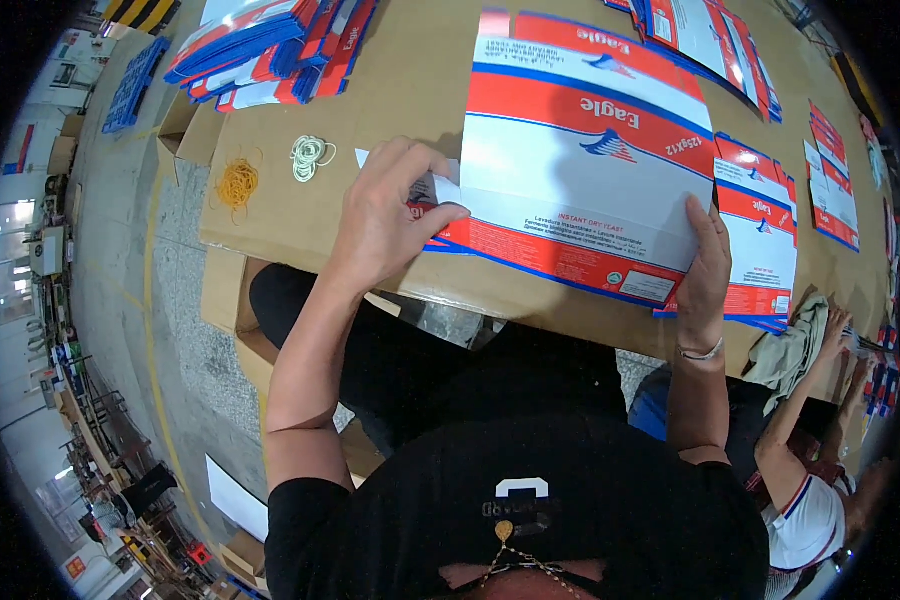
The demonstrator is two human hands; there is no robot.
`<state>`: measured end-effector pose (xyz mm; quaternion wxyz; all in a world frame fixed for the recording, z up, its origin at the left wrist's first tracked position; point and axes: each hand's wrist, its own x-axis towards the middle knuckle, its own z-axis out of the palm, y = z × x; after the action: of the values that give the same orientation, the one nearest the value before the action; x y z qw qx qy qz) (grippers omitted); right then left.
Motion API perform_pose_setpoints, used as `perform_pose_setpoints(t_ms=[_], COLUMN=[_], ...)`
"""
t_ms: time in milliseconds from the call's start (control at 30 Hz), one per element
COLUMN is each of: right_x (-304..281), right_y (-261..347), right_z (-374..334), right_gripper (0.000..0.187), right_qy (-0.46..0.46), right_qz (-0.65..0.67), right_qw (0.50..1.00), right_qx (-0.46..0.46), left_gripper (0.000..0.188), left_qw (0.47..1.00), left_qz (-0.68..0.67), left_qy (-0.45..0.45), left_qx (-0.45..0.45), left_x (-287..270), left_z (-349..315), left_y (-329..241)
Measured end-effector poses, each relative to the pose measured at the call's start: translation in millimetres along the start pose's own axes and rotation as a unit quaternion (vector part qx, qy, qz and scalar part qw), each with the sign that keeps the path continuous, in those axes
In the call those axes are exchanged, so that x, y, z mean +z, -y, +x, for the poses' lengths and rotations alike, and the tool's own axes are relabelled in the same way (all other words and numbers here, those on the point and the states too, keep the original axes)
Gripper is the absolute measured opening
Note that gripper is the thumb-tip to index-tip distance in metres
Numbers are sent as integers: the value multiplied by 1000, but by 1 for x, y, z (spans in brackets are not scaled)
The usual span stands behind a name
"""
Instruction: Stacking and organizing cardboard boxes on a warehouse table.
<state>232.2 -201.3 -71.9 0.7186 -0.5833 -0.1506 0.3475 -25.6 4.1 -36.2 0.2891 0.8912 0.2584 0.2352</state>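
Note:
A printed cardboard carton blank (570,160) in red, white and blue is in front of me, close to the near edge of the table. My left hand (395,205) is closed on the small flap (432,190) at its left side, thumb below and fingers above. At the carton's right edge, my right hand (705,260) grips the board, its fingers bent over the border. Part of the right thumb is hidden. Right of this hand lies another stack of flat printed cartons (760,255), partly covered by the one I hold.
Flat carton stacks (260,50) lie at the far left, with more cartons (705,40) at the far right. Yellow rubber bands (237,185) and pale rubber bands (310,157) sit left on the brown table (400,90). A person (800,500) works at the right beside a greenish cloth (792,350).

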Motion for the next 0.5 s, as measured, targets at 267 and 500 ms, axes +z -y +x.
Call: perform_pose_setpoints(t_ms=[267,500], right_x=[6,-8], right_y=[25,33], right_z=[-19,-33], right_gripper=[43,42], right_qy=[-35,8], right_qz=[-23,3], right_qw=[999,999], right_qx=[-27,-33], left_gripper=[36,25], left_qw=[1000,991], left_qz=[-12,-135], left_qy=[4,23], left_qx=[17,-9], left_x=[-4,-1], left_z=[4,4], left_y=[-1,5])
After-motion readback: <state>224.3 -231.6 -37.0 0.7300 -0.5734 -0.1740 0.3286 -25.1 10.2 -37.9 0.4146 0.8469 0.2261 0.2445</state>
